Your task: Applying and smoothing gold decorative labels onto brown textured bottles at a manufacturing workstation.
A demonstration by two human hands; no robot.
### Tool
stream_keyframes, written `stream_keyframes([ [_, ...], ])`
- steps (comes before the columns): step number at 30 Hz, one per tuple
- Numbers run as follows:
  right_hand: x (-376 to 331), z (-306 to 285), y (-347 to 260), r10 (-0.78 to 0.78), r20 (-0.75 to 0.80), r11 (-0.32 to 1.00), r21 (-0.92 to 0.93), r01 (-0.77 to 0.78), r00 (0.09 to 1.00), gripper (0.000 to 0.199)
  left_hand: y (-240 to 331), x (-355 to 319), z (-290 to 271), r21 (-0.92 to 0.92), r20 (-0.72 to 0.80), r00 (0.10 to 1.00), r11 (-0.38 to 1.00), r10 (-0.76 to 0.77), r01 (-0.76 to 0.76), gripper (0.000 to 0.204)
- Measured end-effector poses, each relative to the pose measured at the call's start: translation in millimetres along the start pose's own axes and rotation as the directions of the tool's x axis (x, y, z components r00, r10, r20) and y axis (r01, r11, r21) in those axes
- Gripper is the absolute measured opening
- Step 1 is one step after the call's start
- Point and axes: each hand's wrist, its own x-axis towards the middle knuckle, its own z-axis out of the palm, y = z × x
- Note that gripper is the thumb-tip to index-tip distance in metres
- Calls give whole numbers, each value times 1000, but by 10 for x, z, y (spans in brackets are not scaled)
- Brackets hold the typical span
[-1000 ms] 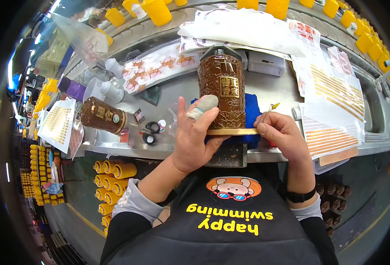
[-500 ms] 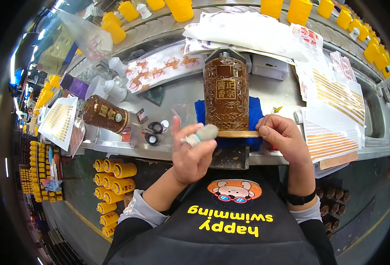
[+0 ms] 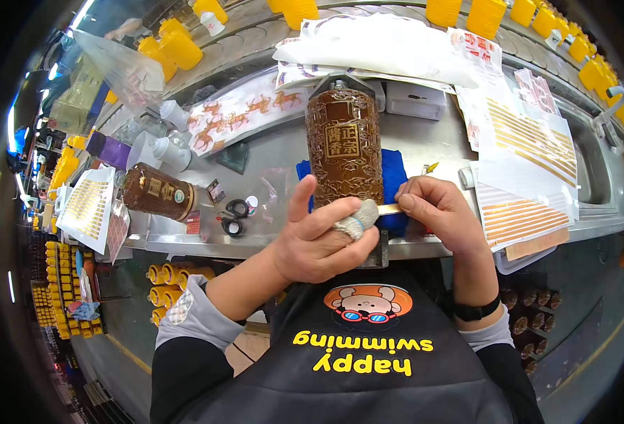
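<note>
A brown embossed bottle (image 3: 343, 152) with a gold panel lies in a dark holder at the bench's front, its base toward me. A gold strip (image 3: 390, 209) runs along its base end. My left hand (image 3: 312, 244) lies over that end; a finger in a knitted grey cover (image 3: 358, 220) presses on the strip. The other left fingers are apart and grip nothing that I can see. My right hand (image 3: 442, 212) pinches the strip's right end between thumb and forefinger. Behind the left hand, part of the bottle base is hidden. A blue cloth (image 3: 395, 169) shows under the bottle.
Another brown bottle (image 3: 158, 192) lies at the left, near black-handled scissors (image 3: 235, 218). Sheets of gold strips (image 3: 527, 141) cover the right side, by a sink (image 3: 595, 169). Behind are white sheets (image 3: 368, 46) and yellow bottles (image 3: 442, 10) on a conveyor.
My left hand has moved right along the bottle base and its covered finger now presses near my right hand. The right hand keeps its pinch. The whole view has shifted slightly.
</note>
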Motion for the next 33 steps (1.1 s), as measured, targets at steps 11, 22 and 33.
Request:
stream_keyframes([
  [11,46,107,13,-96,-15,993,-76,94,995,26,30,-172,51,-242,-76,873,858,-482,452,52],
  [22,-8,31,31,-41,-49,998,-47,39,998,25,68,-109,-87,-6,-11,986,986,-167,167,20],
  [33,-12,304,25,-603,-31,687,-528,499,797,36,10,-168,56,-266,-38,881,854,-472,447,52],
])
